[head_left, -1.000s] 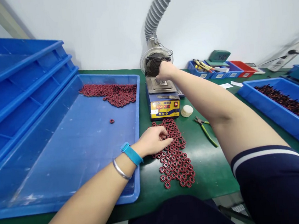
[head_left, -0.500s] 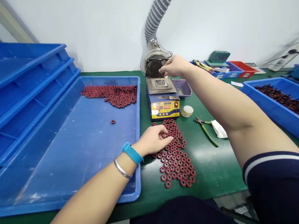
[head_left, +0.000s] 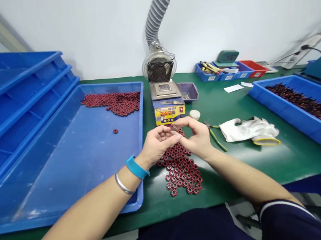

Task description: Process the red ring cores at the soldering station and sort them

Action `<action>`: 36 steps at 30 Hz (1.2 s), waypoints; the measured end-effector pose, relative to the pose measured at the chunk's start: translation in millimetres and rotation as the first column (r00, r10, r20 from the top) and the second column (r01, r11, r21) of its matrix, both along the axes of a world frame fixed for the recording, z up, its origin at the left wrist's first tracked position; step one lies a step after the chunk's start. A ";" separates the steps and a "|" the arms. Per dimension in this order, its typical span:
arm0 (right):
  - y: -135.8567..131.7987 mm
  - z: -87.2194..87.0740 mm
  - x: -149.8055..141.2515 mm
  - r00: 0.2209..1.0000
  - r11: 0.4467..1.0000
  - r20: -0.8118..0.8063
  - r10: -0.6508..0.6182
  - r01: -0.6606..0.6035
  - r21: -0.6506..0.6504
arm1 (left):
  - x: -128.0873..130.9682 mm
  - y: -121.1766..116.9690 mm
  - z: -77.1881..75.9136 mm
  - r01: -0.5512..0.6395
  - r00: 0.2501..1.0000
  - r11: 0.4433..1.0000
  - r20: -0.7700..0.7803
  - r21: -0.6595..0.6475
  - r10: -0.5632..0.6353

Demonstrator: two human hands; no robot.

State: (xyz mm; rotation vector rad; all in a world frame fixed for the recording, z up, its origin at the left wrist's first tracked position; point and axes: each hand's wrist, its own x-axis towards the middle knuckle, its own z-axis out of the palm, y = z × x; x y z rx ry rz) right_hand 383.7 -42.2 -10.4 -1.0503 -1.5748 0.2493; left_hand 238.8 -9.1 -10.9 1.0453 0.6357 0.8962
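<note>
My left hand (head_left: 157, 145), with a teal wristband and a silver bangle on its wrist, meets my right hand (head_left: 195, 137) in front of the solder pot. Fingertips of both hands are closed together around a small red toothed ring (head_left: 174, 127), mostly hidden by the fingers. Below them a pile of similar red and black rings (head_left: 182, 175) lies on the green table. Just behind stands the solder pot (head_left: 169, 113), a blue and yellow unit with a lit red display and a square metal top.
A large blue tray (head_left: 76, 163) with rings at its far end lies left, beside stacked trays (head_left: 23, 100). Green-handled cutters (head_left: 218, 140), white gloves (head_left: 247, 130) and a round white pad (head_left: 194, 115) lie right. A blue bin (head_left: 295, 117) of dark copper parts stands far right.
My right hand has come back from above the solder pot's top to join my left hand over the pile. The view has shifted slightly, and the gloves now show fully.
</note>
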 end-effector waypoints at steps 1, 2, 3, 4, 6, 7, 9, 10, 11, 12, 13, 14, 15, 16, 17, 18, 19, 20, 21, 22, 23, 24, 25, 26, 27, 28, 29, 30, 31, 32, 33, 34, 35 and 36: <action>-6.3 -5.4 -0.5 0.997 0.996 0.060 -0.045 0.041 0.075 | 1.0 -1.4 -0.4 0.003 1.000 1.000 -0.002 -0.007 -0.003; -10.7 -9.8 -0.2 0.991 0.989 0.101 -0.084 0.070 0.132 | 1.8 -2.4 -0.9 0.004 1.000 1.000 -0.011 -0.011 -0.004; -13.5 -13.2 0.6 0.986 0.981 0.125 -0.112 0.089 0.171 | 2.5 -2.9 -1.3 0.004 1.000 1.000 -0.023 -0.011 -0.005; -15.4 -16.0 1.8 0.982 0.976 0.135 -0.129 0.102 0.193 | 2.9 -3.1 -1.5 0.007 0.999 1.000 -0.036 -0.009 -0.007; -17.3 -20.5 3.9 0.982 0.973 0.126 -0.137 0.110 0.204 | 3.3 -2.9 -1.7 0.007 0.998 1.000 -0.058 -0.004 -0.008; -17.9 -22.6 4.6 0.984 0.975 0.117 -0.132 0.107 0.196 | 3.2 -2.6 -1.7 0.007 0.998 1.000 -0.067 -0.004 -0.008; -19.1 -26.7 4.6 0.988 0.979 0.094 -0.120 0.102 0.176 | 2.9 -1.8 -1.7 0.016 0.996 1.000 -0.085 -0.007 -0.016; -19.8 -28.5 4.0 0.990 0.981 0.081 -0.118 0.103 0.166 | 2.7 -1.5 -1.9 0.026 0.995 1.000 -0.096 -0.009 -0.026; -20.5 -30.1 3.1 0.990 0.982 0.073 -0.117 0.104 0.157 | 2.6 -1.2 -2.2 0.037 0.994 0.999 -0.107 -0.011 -0.038; -21.1 -31.3 2.0 0.991 0.983 0.066 -0.116 0.105 0.150 | 2.6 -1.1 -2.5 0.048 0.992 0.999 -0.118 -0.010 -0.049; -21.6 -31.8 0.9 0.992 0.984 0.062 -0.114 0.104 0.145 | 2.8 -1.2 -2.9 0.056 0.990 0.998 -0.130 -0.007 -0.057; -22.0 -31.6 0.1 0.992 0.985 0.062 -0.109 0.100 0.142 | 3.0 -1.4 -3.1 0.061 0.988 0.998 -0.143 0.000 -0.060; -22.2 -30.7 0.1 0.993 0.987 0.070 -0.098 0.087 0.138 | 3.3 -1.6 -3.2 0.064 0.985 0.998 -0.159 0.011 -0.062; -22.2 -29.2 1.4 0.993 0.989 0.084 -0.081 0.069 0.133 | 3.4 -1.6 -2.8 0.066 0.982 0.997 -0.177 0.027 -0.060; -22.1 -27.4 4.4 0.993 0.991 0.100 -0.059 0.046 0.126 | 3.1 -1.1 -2.0 0.064 0.979 0.997 -0.198 0.051 -0.053; -21.9 -25.7 9.5 0.992 0.993 0.117 -0.037 0.024 0.112 | 2.1 0.2 -0.6 0.057 0.974 0.995 -0.224 0.086 -0.036; -21.5 -24.5 16.9 0.991 0.996 0.129 -0.022 0.011 0.087 | -0.2 2.7 1.4 0.042 0.966 0.990 -0.258 0.134 -0.006; -21.2 -24.3 26.8 0.991 0.999 0.134 -0.019 0.013 0.043 | -4.1 6.9 3.7 0.024 0.952 0.980 -0.302 0.197 0.037; -20.9 -25.2 38.6 0.991 0.999 0.133 -0.026 0.029 -0.021 | -9.8 12.8 6.2 0.005 0.929 0.962 -0.358 0.274 0.097; -21.0 -27.5 51.8 0.991 0.993 0.133 -0.034 0.049 -0.108 | -17.5 20.7 8.3 -0.010 0.890 0.932 -0.423 0.361 0.173; -21.4 -30.9 65.5 0.990 0.974 0.137 -0.034 0.063 -0.216 | -27.0 30.5 9.8 -0.014 0.831 0.893 -0.492 0.449 0.261; -22.4 -35.1 78.6 0.989 0.939 0.145 -0.013 0.062 -0.337 | -37.9 41.6 10.0 -0.003 0.747 0.847 -0.561 0.532 0.356; -24.0 -39.5 90.1 0.988 0.888 0.154 0.031 0.044 -0.458 | -49.6 53.6 8.5 0.016 0.643 0.798 -0.617 0.602 0.453; -25.9 -43.7 99.2 0.983 0.825 0.160 0.090 0.017 -0.564 | -61.4 65.8 5.2 0.050 0.527 0.761 -0.664 0.647 0.530; -28.0 -47.3 105.4 0.975 0.763 0.161 0.150 -0.010 -0.646 | -72.5 77.2 0.2 0.095 0.414 0.743 -0.705 0.662 0.576; -29.9 -50.2 108.6 0.966 0.712 0.160 0.202 -0.033 -0.701 | -82.3 87.4 -6.3 0.109 0.366 0.752 -0.730 0.650 0.577; -31.4 -52.3 109.1 0.957 0.680 0.161 0.241 -0.048 -0.732 | -90.6 95.6 -13.6 0.125 0.328 0.767 -0.756 0.629 0.566; -32.3 -53.8 107.5 0.949 0.668 0.167 0.266 -0.056 -0.742 | -97.3 101.9 -21.3 0.144 0.296 0.787 -0.785 0.599 0.544; -32.6 -55.1 104.5 0.944 0.673 0.182 0.274 -0.053 -0.738 | -102.5 106.2 -28.7 0.157 0.278 0.807 -0.810 0.570 0.517; -32.5 -56.2 101.0 0.941 0.688 0.203 0.272 -0.042 -0.724 | -106.6 109.0 -35.2 0.172 0.258 0.821 -0.829 0.544 0.496; -32.0 -57.5 97.6 0.938 0.707 0.229 0.262 -0.025 -0.707 | -110.0 110.8 -40.5 0.186 0.242 0.830 -0.844 0.525 0.479; -31.3 -58.9 94.7 0.935 0.725 0.254 0.247 -0.005 -0.689 | -112.8 111.9 -44.4 0.197 0.232 0.836 -0.853 0.511 0.467; -30.5 -60.4 92.5 0.934 0.739 0.275 0.229 0.016 -0.673 | -115.3 112.8 -46.5 0.202 0.225 0.833 -0.852 0.516 0.473; -29.7 -61.8 90.9 0.934 0.748 0.287 0.214 0.032 -0.663 | -117.3 113.6 -46.9 0.202 0.222 0.821 -0.841 0.534 0.493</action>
